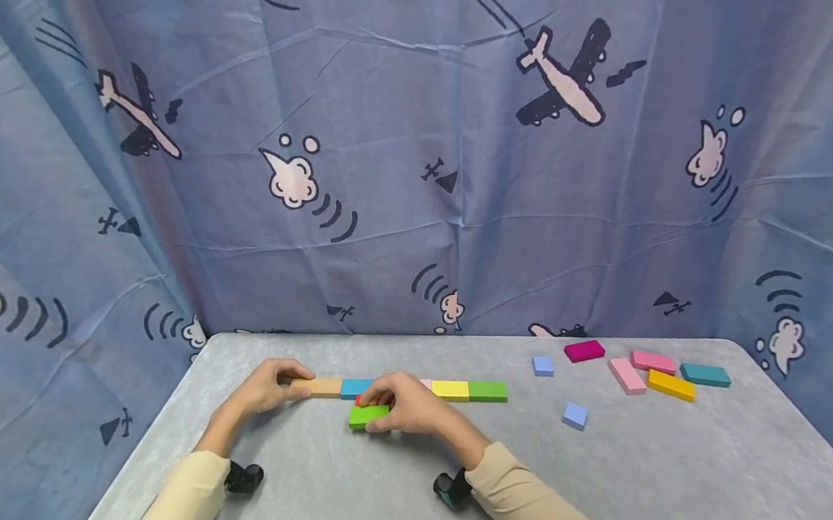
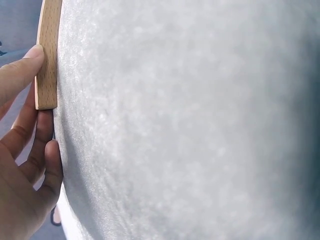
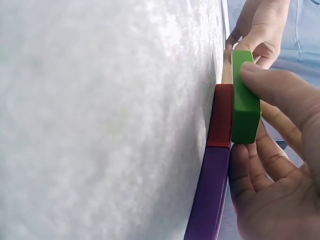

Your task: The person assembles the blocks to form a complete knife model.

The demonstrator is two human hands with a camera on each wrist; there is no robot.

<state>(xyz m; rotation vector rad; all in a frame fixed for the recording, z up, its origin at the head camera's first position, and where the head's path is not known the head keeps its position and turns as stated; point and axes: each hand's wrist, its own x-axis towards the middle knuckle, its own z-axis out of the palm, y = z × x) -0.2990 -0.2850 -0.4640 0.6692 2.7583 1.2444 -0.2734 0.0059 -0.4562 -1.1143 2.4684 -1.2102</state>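
Note:
A row of coloured blocks lies on the grey table, with a natural wooden block (image 1: pixel 323 388) at its left end. My left hand (image 1: pixel 274 385) pinches that block's outer end; the left wrist view shows the thumb on the wooden block (image 2: pixel 47 75). My right hand (image 1: pixel 411 403) holds a green block (image 1: pixel 365 417) between thumb and fingers. In the right wrist view the held green block (image 3: pixel 244 120) overlaps the red block (image 3: pixel 220 117), and I cannot tell whether they touch. A purple block (image 3: pixel 207 195) adjoins the red one.
The row also has a blue block (image 1: pixel 355 388), a yellow block (image 1: pixel 450 390) and another green block (image 1: pixel 488 391). Two small blue blocks (image 1: pixel 543 366) lie apart on the right. Farther right are a magenta block (image 1: pixel 584 351), pink blocks (image 1: pixel 627 376), an orange block (image 1: pixel 671 384) and a teal block (image 1: pixel 705 374).

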